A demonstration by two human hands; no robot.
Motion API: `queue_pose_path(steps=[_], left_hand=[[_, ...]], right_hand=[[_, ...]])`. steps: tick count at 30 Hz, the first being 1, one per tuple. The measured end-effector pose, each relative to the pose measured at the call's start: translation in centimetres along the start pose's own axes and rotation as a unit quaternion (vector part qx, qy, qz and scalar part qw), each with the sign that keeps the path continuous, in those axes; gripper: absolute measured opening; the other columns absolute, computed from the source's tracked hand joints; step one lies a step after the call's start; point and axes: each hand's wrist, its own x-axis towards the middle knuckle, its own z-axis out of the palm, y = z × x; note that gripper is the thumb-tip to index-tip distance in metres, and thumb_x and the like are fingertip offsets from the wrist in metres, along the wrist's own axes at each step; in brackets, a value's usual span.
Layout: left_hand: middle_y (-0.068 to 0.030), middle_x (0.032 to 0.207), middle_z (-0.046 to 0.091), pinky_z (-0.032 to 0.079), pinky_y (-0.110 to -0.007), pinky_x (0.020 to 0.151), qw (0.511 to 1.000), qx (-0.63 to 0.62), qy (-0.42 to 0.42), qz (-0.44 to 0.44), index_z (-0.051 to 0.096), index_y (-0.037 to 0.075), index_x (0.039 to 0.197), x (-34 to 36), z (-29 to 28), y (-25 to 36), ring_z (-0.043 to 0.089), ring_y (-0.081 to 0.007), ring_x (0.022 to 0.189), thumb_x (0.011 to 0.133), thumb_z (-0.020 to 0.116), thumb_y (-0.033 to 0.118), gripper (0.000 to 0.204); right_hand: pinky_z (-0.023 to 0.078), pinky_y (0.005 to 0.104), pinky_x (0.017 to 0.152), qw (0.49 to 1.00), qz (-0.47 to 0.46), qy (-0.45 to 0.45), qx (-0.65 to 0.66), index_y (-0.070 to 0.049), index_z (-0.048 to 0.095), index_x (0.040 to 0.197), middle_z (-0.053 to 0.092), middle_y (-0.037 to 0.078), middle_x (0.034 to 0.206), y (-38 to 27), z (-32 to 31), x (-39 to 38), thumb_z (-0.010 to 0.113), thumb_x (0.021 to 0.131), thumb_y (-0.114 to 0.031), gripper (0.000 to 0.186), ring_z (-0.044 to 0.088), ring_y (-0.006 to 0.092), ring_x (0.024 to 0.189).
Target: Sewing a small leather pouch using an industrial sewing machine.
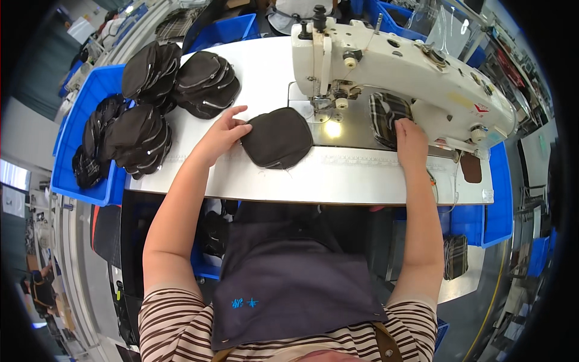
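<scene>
My left hand (228,134) grips the left edge of a black rounded-square fabric piece (278,140) on the white tabletop, its index finger raised. My right hand (409,136) is closed on the right side of a plaid fabric piece (383,120), under the sewing machine's arm (434,84). The needle and presser foot (319,107) stand just behind the black piece, near a lit spot on the metal plate. Stacks of black zippered pieces (205,84) lie beyond my left hand, with more stacks (136,142) farther left.
A blue bin (84,189) at the left holds black and plaid pieces. Another blue bin (500,199) sits past the table's right end, and more (220,30) are behind. The table's front edge (301,201) runs above my lap. Other people (39,289) are in the background.
</scene>
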Motion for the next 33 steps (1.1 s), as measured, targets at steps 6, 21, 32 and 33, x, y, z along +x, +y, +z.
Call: queue_pose_path(steps=[6, 21, 32, 33], left_hand=[[-0.0062, 0.116, 0.067, 0.047, -0.026, 0.081, 0.999, 0.043, -0.025, 0.006, 0.04, 0.014, 0.161, -0.1, 0.3, -0.1, 0.059, -0.0114, 0.094, 0.098, 0.07, 0.015, 0.07], [0.0018, 0.097, 0.062, 0.05, -0.022, 0.083, 0.974, -0.2, -0.068, 0.08, 0.058, 0.006, 0.145, -5.7, -6.2, 0.6, 0.06, -0.0063, 0.089, 0.092, 0.048, 0.001, 0.054], [0.0045, 0.086, 0.058, 0.042, -0.024, 0.077, 0.948, -0.032, -0.272, 0.16, 0.05, 0.006, 0.145, -9.2, -0.1, 3.1, 0.053, -0.0057, 0.084, 0.092, 0.062, 0.006, 0.054], [0.0045, 0.086, 0.058, 0.042, -0.024, 0.077, 0.947, -0.031, -0.273, 0.163, 0.05, 0.006, 0.145, -9.2, 0.2, 2.8, 0.053, -0.0057, 0.084, 0.092, 0.062, 0.006, 0.054]], right_hand=[[0.05, 0.049, 0.08, 0.983, -0.012, 0.178, 0.033, -0.002, 0.068, 0.094, 0.071, 0.016, 0.095, -1.0, -1.6, -1.0, 0.065, 0.1, -0.019, 0.019, 0.066, 0.0384, 0.09], [0.026, 0.0513, 0.126, 0.914, -0.302, -0.232, 0.141, -0.006, 0.055, 0.148, 0.05, 0.015, 0.158, -16.6, 0.8, -6.9, 0.06, 0.103, -0.043, 0.058, 0.037, 0.0336, 0.152], [0.054, 0.0423, 0.082, 0.836, -0.114, -0.34, 0.416, -0.002, 0.065, 0.119, 0.073, 0.019, 0.102, -24.3, -0.6, -7.4, 0.078, 0.092, -0.031, 0.042, 0.07, 0.0392, 0.092], [0.054, 0.0423, 0.078, 0.834, -0.071, -0.34, 0.428, -0.002, 0.064, 0.113, 0.072, 0.018, 0.098, -24.2, -0.5, -7.8, 0.078, 0.092, -0.028, 0.036, 0.07, 0.0391, 0.088]])
